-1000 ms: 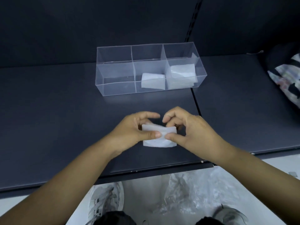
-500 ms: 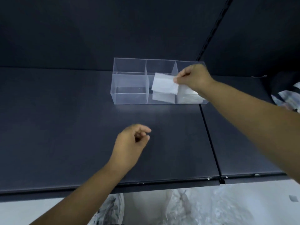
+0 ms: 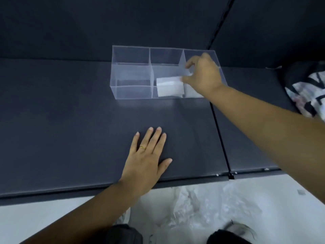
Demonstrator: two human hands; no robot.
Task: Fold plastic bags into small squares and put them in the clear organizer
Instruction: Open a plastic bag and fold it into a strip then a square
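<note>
Dark shelf (image 3: 70, 120): folded bag (image 3: 169, 87) in the organizer (image 3: 131, 48) middle compartment, long axis left-right. My left hand (image 3: 147, 161) lies flat, fingers straight; right hand (image 3: 204, 74) touches the bag, grip indeterminate.

Folded bag (image 3: 169, 86) now inside organizer (image 3: 131, 74)

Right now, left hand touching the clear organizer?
Apart. Head view shows the left hand flat on the shelf, bare surface between it and the clear organizer.
</note>
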